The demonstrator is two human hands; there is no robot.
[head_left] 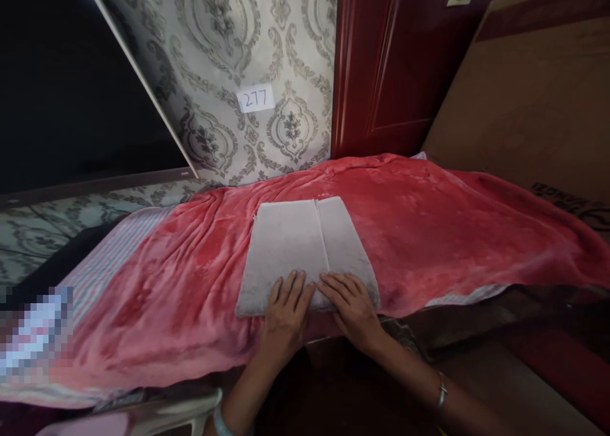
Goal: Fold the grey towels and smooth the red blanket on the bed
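Note:
A light grey folded cloth (pixel 290 242) lies flat on a red plush blanket (pixel 419 226). A lengthwise edge or fold runs down the cloth, right of its middle. My left hand (pixel 287 306) rests palm down on the near edge of the cloth, its fingers stretched out. Beside it, my right hand (pixel 350 302) presses flat on the near right part, fingers also extended. The two hands nearly meet at the thumbs. Neither holds anything; the cloth under the palms is hidden.
Behind the blanket stands a patterned wall with a paper label (pixel 256 98) reading 277. A dark screen (pixel 81 86) is at the left, a red door (pixel 395 61) at the back, and a large cardboard box (pixel 534 99) at the right. A pale plastic chair (pixel 190 417) sits below left.

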